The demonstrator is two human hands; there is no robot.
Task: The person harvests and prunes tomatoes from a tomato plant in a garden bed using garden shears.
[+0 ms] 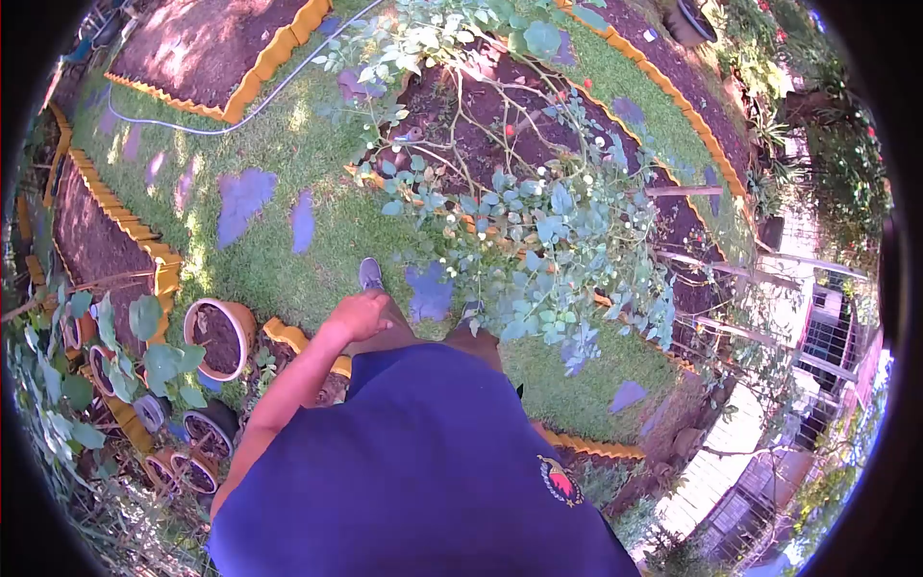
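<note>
My left hand (363,315) is in front of my left thigh, back of the hand up, fingers curled in. Nothing shows sticking out of it. My right hand is not in view. A leafy bush (548,226) with thin bare branches and small pale buds or fruits spreads ahead and to the right, hiding part of my right foot. One grey shoe (370,273) shows on the grass just beyond my left hand.
Orange scalloped edging (165,279) borders the soil beds. Several pots, including a large terracotta pot (219,338), stand at left. Flat stepping stones (244,204) lie in the grass (317,183). A pale hose (231,132) crosses it. Wooden poles (735,330) and a metal fence stand right.
</note>
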